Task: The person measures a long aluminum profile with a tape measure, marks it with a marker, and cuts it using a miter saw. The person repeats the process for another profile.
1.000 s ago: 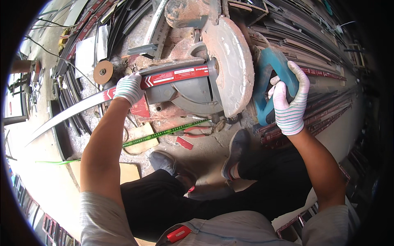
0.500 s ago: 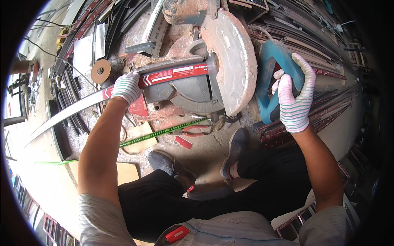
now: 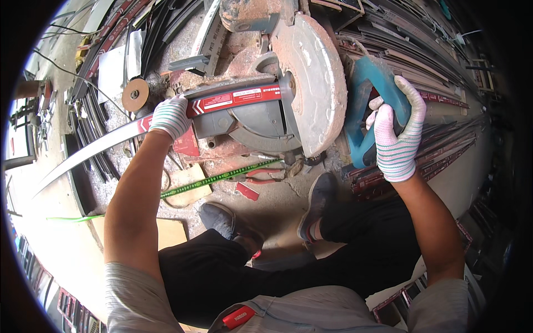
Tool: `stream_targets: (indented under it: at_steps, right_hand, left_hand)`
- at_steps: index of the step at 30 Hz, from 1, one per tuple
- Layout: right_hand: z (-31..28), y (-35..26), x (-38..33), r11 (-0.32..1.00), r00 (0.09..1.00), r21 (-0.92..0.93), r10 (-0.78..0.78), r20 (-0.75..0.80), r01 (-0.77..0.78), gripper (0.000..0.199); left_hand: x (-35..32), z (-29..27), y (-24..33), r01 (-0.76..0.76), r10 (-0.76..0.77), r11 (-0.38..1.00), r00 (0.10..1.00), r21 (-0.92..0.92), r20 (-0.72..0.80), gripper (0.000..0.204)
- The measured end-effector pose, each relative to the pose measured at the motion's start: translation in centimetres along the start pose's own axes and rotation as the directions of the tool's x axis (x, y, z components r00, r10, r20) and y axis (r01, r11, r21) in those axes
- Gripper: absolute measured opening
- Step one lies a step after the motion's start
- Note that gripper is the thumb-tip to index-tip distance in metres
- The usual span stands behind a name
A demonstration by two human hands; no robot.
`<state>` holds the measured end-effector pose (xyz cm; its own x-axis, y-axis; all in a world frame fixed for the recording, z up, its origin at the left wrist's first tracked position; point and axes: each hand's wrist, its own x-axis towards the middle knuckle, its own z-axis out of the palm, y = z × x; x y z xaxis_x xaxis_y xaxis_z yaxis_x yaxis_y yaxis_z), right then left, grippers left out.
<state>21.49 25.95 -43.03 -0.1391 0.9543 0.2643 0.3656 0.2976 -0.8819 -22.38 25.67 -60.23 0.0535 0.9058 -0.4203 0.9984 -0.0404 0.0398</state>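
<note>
My left hand, in a striped knit glove, grips a long grey metal strip with red film that lies across the base of a chop saw. My right hand, gloved the same way, is closed around the saw's blue handle. The saw's round dusty blade guard sits between my two hands, lowered onto the strip. The strip runs out to the left past my left hand.
A green tape measure, red-handled pliers and a red scrap lie on the dusty floor in front of my shoes. A worn cutting disc lies at left. Stacks of metal profiles fill the right and far sides.
My right hand has moved a little higher on the blue handle, and the saw head has tilted slightly. The left hand keeps its hold on the strip.
</note>
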Motion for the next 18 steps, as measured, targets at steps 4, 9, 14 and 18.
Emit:
stream_targets:
  at_steps: [4, 9, 14, 18]
  right_hand:
    - [0.2, 0.8, -0.6, 0.999, 0.999, 0.008, -0.038, -0.012, 0.038, 0.052]
    - [0.1, 1.5, -1.5, 1.0, 1.0, 0.013, -0.021, -0.008, 0.021, 0.053]
    - [0.5, 1.9, -2.1, 0.998, 0.999, 0.028, -0.049, -0.006, 0.049, 0.055]
    - [0.5, 1.9, -2.2, 0.997, 0.998, 0.041, -0.066, 0.001, 0.066, 0.055]
  left_hand:
    - [0.0, 0.5, -0.4, -0.004, 0.005, 1.0, 1.0, 0.024, -0.018, 0.043]
    - [0.0, -0.1, 0.1, -0.01, 0.01, 1.0, 1.0, 0.021, -0.001, 0.043]
    - [-0.2, -0.3, 0.0, -0.012, 0.012, 1.0, 1.0, 0.01, 0.008, 0.041]
    - [0.1, 0.1, -0.2, -0.019, 0.019, 1.0, 1.0, 0.007, -0.014, 0.036]
